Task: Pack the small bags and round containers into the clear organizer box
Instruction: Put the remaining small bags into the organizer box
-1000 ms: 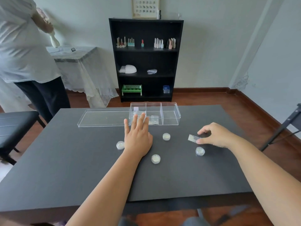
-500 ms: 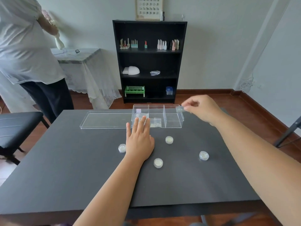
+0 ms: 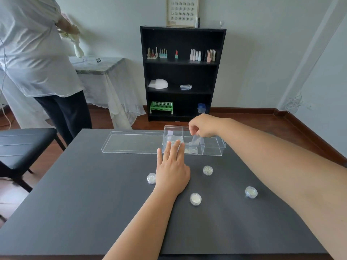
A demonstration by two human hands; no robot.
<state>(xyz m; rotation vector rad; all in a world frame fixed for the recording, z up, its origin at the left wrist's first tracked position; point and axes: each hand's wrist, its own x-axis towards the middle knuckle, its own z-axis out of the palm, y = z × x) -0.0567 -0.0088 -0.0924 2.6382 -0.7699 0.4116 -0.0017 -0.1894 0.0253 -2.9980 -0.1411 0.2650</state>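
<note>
1. On the dark table, a clear box is placed at the far edge, with its lid laid flat just to its left.
2. The left hand is laid flat, fingers spread open, fingertips touching the box's near wall; nothing is held.
3. The right hand is held over the box's middle compartment, fingers pinched on a small bag hanging down into it.
4. More small bags are seen in the box.
5. Four round containers are scattered on the table near the left hand.
</note>
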